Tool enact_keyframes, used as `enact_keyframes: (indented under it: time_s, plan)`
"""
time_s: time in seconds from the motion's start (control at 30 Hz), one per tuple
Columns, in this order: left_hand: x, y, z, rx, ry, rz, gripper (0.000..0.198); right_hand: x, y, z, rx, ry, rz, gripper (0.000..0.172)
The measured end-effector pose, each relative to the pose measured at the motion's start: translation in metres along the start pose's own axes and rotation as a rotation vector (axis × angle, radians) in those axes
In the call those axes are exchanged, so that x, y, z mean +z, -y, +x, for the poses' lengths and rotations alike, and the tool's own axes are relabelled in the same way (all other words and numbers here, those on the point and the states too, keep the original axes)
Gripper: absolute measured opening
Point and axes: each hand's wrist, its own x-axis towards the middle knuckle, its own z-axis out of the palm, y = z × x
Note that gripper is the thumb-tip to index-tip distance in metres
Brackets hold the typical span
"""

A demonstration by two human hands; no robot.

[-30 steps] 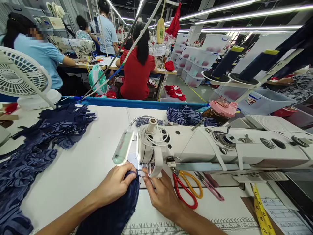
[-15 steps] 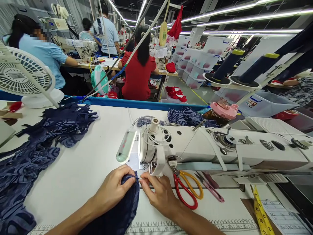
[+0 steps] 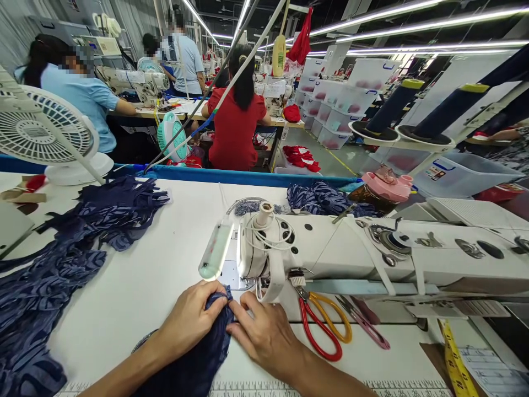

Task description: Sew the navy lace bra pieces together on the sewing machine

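Free passage, visible from here: the open counter [image 3: 138,284] between the blue cloth heap [image 3: 76,259] and the left hand [image 3: 188,317]. Obstacles: the sewing machine [image 3: 326,242], barring the way beyond the right hand [image 3: 266,333]; the gooseneck lamp [image 3: 214,253], just ahead of the left fingers [image 3: 215,288].

The person's left hand [image 3: 194,314] pinches the top of a dark blue fabric piece [image 3: 196,358]; the right hand [image 3: 266,333] touches its edge, just in front of a white sewing machine [image 3: 330,253]. Red-and-yellow-handled scissors [image 3: 324,325] lie near the right hand; heaped patterned fabric [image 3: 53,281] lies at left.
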Motion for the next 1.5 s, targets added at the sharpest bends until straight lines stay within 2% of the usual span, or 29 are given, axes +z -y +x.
enact_keyframes:
  time_s: [0.2, 0.37, 0.57, 0.8, 1.03, 1.17, 1.33, 1.5]
  plan:
    - [-0.002, -0.003, -0.006, 0.056, 0.000, 0.086, 0.016, -0.005, -0.006, -0.005, -0.028, -0.080, 0.070, 0.026]
    - [0.007, 0.002, 0.007, 0.125, -0.019, 0.218, 0.016, -0.001, -0.005, -0.004, -0.017, -0.086, 0.086, 0.025]
    - [0.014, 0.012, 0.019, 0.039, -0.034, 0.307, 0.015, 0.003, -0.005, -0.004, -0.041, -0.092, 0.054, 0.026]
    - [0.016, 0.005, 0.023, -0.098, -0.023, 0.338, 0.013, 0.000, -0.004, -0.003, -0.032, -0.087, 0.056, 0.024]
    - [0.014, 0.000, 0.023, -0.115, 0.009, 0.354, 0.012, 0.002, -0.003, -0.004, 0.013, -0.083, 0.044, 0.021]
    - [0.014, 0.001, 0.023, -0.087, -0.006, 0.339, 0.014, 0.004, -0.003, -0.005, 0.041, -0.126, 0.031, 0.028]
    - [0.013, 0.002, 0.024, -0.077, -0.006, 0.332, 0.013, 0.004, -0.004, -0.004, 0.014, -0.116, -0.003, 0.035]
    - [0.014, -0.001, 0.023, -0.024, -0.037, 0.473, 0.010, 0.003, -0.001, -0.002, -0.010, -0.075, -0.022, 0.033]
